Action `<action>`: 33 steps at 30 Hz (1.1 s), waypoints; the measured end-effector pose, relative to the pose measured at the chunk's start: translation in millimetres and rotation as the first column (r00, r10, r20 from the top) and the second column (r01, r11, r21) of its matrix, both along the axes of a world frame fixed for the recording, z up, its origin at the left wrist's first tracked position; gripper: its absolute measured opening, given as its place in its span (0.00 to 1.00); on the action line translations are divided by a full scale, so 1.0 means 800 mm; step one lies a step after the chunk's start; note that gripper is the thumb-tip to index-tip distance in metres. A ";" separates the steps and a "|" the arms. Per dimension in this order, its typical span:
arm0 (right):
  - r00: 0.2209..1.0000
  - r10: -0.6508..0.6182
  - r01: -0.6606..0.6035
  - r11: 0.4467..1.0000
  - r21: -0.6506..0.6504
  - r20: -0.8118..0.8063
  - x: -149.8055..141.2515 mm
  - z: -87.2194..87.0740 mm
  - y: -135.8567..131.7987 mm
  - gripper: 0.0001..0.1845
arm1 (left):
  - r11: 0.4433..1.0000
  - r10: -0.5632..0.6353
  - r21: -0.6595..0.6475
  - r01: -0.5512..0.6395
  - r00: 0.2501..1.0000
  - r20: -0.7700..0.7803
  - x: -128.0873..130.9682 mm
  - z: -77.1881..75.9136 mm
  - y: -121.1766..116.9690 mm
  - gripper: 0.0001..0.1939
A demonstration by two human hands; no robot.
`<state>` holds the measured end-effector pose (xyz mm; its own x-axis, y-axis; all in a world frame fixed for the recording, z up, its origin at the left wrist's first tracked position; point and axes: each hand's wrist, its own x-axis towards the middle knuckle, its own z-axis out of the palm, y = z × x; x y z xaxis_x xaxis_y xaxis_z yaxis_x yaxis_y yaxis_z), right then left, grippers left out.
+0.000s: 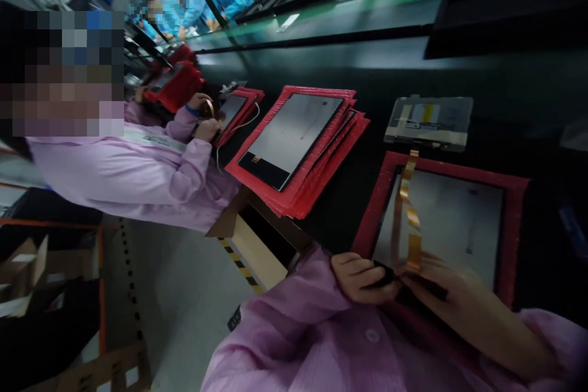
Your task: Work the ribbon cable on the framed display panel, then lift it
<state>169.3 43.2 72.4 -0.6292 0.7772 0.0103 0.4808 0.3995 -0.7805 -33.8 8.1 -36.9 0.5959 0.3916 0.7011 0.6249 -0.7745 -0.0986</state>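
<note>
Honestly the gold ribbon (411, 220) is what I'd worry about here. It arches up over the gray screen (452, 220), which lies on red wrap (518, 220), and the ribbon's lower end is right by the fingers. One sideways tug or too tight a bend there and I reckon it creases or tears near the base.

The left hand (365, 278) has its fingers curled in, holding a dark strip (383, 277) at the screen's near edge. The right hand (443, 294) has its fingertips close together at the foot of the ribbon, but I can't tell if they're pinching it or just steadying things — too blurry. With both hands pushing on one small spot, uneven pressure could chip the edge, and a nail could scratch the face.

The far end of the ribbon also sticks up near the clear plastic case (429, 122), so a swing that way might snag it. And the wrap looks slick, so the screen could slide.

Oh, and the pile of red sheets (294, 205) sits kinda crooked above the cardboard box (260, 251) — a bumped elbow could send the top screen (294, 135) down.
</note>
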 end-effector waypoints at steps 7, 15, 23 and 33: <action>1.000 -0.018 0.018 1.000 0.012 0.001 -0.002 -0.002 0.006 0.16 | 0.993 -0.012 -0.121 0.007 0.999 -0.043 0.004 0.000 0.005 0.05; 0.999 -0.034 0.034 0.999 -0.014 0.012 0.001 -0.004 0.007 0.16 | 0.986 -0.055 -0.161 0.040 0.994 -0.091 0.003 0.002 0.007 0.05; 1.000 -0.021 0.022 1.000 -0.011 0.016 0.000 -0.002 0.007 0.16 | 0.987 -0.038 -0.157 0.022 0.995 -0.097 0.001 -0.004 0.002 0.08; 1.000 -0.010 0.011 1.000 -0.023 0.011 -0.004 0.007 0.006 0.17 | 1.000 0.011 -0.003 -0.011 0.999 0.036 0.000 -0.002 -0.001 0.10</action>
